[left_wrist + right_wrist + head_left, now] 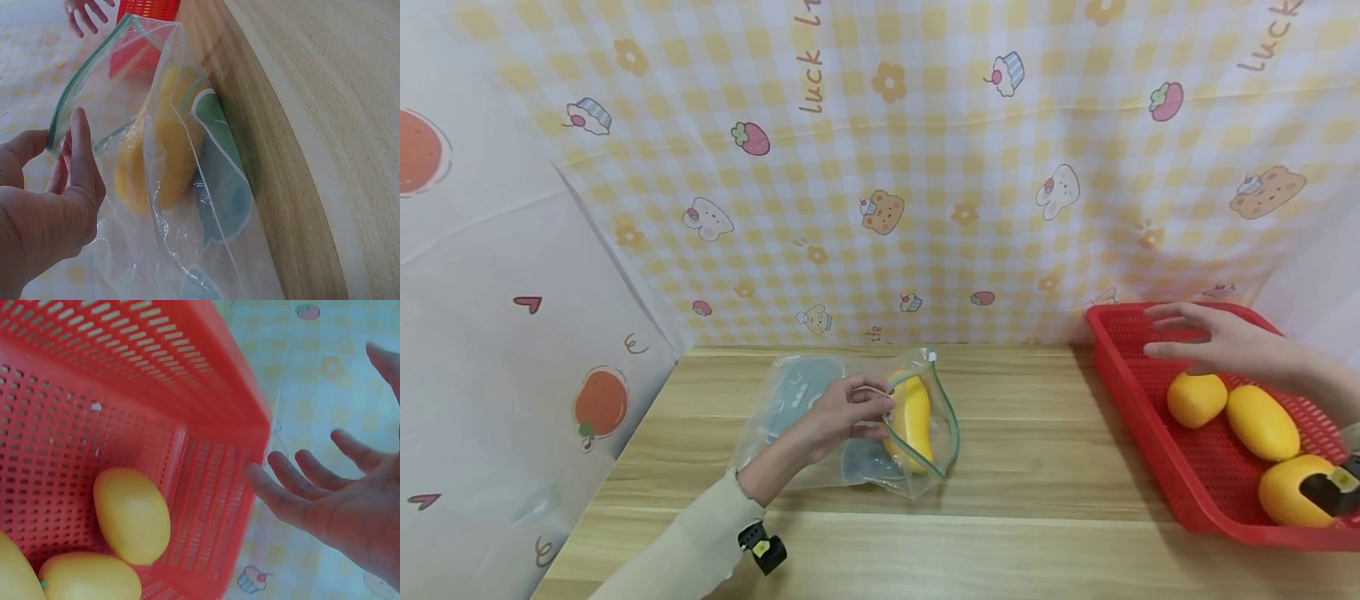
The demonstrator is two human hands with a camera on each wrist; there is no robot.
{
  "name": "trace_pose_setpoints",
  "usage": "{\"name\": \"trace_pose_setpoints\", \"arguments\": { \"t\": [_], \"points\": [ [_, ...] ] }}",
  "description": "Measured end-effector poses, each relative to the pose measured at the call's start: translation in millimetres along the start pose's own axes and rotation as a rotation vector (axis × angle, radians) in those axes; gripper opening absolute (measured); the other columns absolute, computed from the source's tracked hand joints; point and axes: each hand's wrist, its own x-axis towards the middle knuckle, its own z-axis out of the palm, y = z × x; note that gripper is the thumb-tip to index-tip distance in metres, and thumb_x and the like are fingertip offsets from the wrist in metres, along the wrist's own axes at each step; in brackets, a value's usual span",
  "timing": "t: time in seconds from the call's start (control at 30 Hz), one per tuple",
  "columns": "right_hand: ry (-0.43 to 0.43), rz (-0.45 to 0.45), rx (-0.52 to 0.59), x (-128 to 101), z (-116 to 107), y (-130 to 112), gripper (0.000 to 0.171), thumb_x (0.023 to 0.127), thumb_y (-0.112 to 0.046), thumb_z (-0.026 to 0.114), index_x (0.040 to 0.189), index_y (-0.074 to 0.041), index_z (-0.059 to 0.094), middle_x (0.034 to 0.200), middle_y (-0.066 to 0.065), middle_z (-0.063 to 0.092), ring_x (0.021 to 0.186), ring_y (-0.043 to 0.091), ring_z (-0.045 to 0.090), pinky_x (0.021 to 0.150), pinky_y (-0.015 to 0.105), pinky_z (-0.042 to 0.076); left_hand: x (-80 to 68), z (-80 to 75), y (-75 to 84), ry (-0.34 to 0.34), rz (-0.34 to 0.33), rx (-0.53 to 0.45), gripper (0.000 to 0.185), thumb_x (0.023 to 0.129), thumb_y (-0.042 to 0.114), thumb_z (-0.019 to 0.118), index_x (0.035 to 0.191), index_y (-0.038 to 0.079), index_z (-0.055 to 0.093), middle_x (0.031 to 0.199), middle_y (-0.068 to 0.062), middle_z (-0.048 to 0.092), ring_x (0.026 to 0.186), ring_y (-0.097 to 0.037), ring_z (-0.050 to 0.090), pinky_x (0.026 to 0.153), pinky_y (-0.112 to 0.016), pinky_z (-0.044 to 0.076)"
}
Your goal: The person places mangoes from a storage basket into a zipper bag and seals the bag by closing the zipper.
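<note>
While the left hand (pixel 842 412) reaches in from the lower left with its forearm angled up across the worktop (pixel 1037 467), its thumb and fingers (pixel 80 150) pinch the green-edged rim of a clear zip bag (pixel 850 433), holding the mouth open toward the right. The bag lies on the worktop near the patterned backdrop (pixel 925 167), and a yellow mango (pixel 910 421) sits inside it, just behind the opening. In the left wrist view the mango (pixel 159 153) rests against the bag's printed lower side.

The right hand (pixel 1210 337) hovers above the back corner of the red basket (pixel 1120 367) at the right edge of the worktop, palm down, fingers spread and straight, gripping nothing. The right wrist view shows those fingers (pixel 294 494) splayed just beyond the basket's rim (pixel 250 419). Three more mangoes (pixel 1197 398) lie in the basket below and beside the hand; whether it touches the nearest one cannot be told. The two hands are well apart.
</note>
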Motion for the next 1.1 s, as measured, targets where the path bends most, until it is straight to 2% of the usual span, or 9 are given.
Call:
{"name": "trace_pose_setpoints", "arguments": {
  "t": [0.17, 0.33, 0.43, 0.53, 0.6, 0.77, 0.8, 0.83, 1.1],
  "points": [
    [-0.035, -0.016, -0.056, 1, -3, 8, 0.066, 0.099, -0.030, 0.069, 0.148, 0.001, 0.038, 0.141, 0.032, 0.049, 0.114, 0.042, 0.061, 0.076, 0.029, 0.057, -0.3, -0.2, 0.2, 0.000, 0.000, -0.002, 0.028, 0.099, 0.004, 0.067, 0.122, -0.005, 0.053, 0.101, -0.015, 0.067, 0.091, -0.026, 0.068, 0.085, -0.046, 0.059],
    [-0.065, -0.014, -0.092, 3, -5, 13, 0.068, 0.098, -0.027, 0.071, 0.149, 0.004, 0.037, 0.142, 0.036, 0.045, 0.121, 0.053, 0.052, 0.080, 0.036, 0.054, -0.6, 0.4, 1.4, 0.003, -0.004, 0.000, 0.027, 0.099, 0.005, 0.067, 0.121, -0.004, 0.054, 0.101, -0.015, 0.067, 0.091, -0.026, 0.068, 0.086, -0.047, 0.059],
    [-0.059, -0.039, -0.139, 4, -5, 17, 0.068, 0.094, -0.025, 0.076, 0.146, 0.004, 0.043, 0.141, 0.034, 0.047, 0.121, 0.051, 0.050, 0.082, 0.040, 0.053, -0.5, 0.8, 1.8, 0.006, -0.006, 0.000, 0.027, 0.099, 0.005, 0.067, 0.121, -0.004, 0.054, 0.101, -0.015, 0.067, 0.091, -0.026, 0.068, 0.086, -0.046, 0.059],
    [-0.061, -0.083, -0.186, 4, -5, 24, 0.067, 0.088, -0.022, 0.081, 0.142, 0.002, 0.049, 0.138, 0.031, 0.050, 0.118, 0.043, 0.052, 0.082, 0.043, 0.053, -0.4, 0.7, 1.5, 0.010, -0.008, -0.004, 0.027, 0.099, 0.004, 0.067, 0.121, -0.003, 0.055, 0.102, -0.015, 0.067, 0.091, -0.026, 0.068, 0.084, -0.045, 0.060],
    [-0.056, -0.120, -0.229, 5, -3, 30, 0.068, 0.083, -0.022, 0.085, 0.139, 0.000, 0.053, 0.136, 0.028, 0.053, 0.115, 0.028, 0.053, 0.082, 0.045, 0.052, -0.4, 0.4, 1.1, 0.011, -0.008, -0.008, 0.027, 0.098, 0.004, 0.067, 0.121, -0.004, 0.055, 0.101, -0.015, 0.067, 0.091, -0.026, 0.068, 0.083, -0.043, 0.061],
    [-0.074, -0.202, -0.260, 7, 0, 44, 0.068, 0.075, -0.019, 0.089, 0.132, 0.000, 0.056, 0.133, 0.029, 0.053, 0.116, 0.034, 0.051, 0.083, 0.056, 0.050, 0.0, 0.4, -0.7, 0.007, -0.007, -0.009, 0.027, 0.099, 0.004, 0.067, 0.121, -0.005, 0.054, 0.100, -0.015, 0.067, 0.091, -0.026, 0.068, 0.082, -0.042, 0.061],
    [-0.081, -0.209, -0.260, 7, 0, 45, 0.068, 0.075, -0.018, 0.089, 0.131, 0.000, 0.056, 0.133, 0.030, 0.053, 0.117, 0.040, 0.050, 0.083, 0.058, 0.050, 0.0, 0.5, -0.9, 0.008, -0.008, -0.009, 0.027, 0.099, 0.003, 0.067, 0.121, -0.005, 0.054, 0.101, -0.015, 0.067, 0.091, -0.026, 0.068, 0.082, -0.042, 0.061],
    [-0.090, -0.211, -0.256, 7, 1, 47, 0.068, 0.074, -0.018, 0.089, 0.131, 0.001, 0.056, 0.133, 0.030, 0.052, 0.116, 0.047, 0.048, 0.083, 0.061, 0.049, 0.0, 0.6, -1.2, 0.008, -0.009, -0.008, 0.027, 0.099, 0.004, 0.067, 0.121, -0.005, 0.054, 0.100, -0.015, 0.067, 0.091, -0.026, 0.068, 0.082, -0.042, 0.061],
    [-0.142, -0.174, -0.269, 8, 6, 50, 0.070, 0.072, -0.018, 0.090, 0.130, 0.001, 0.056, 0.131, 0.033, 0.048, 0.113, 0.049, 0.045, 0.079, 0.061, 0.052, -0.2, 0.6, -1.3, -0.005, -0.003, -0.011, 0.028, 0.099, 0.004, 0.067, 0.122, -0.004, 0.053, 0.100, -0.014, 0.067, 0.090, -0.026, 0.068, 0.083, -0.043, 0.061]
  ]
}}
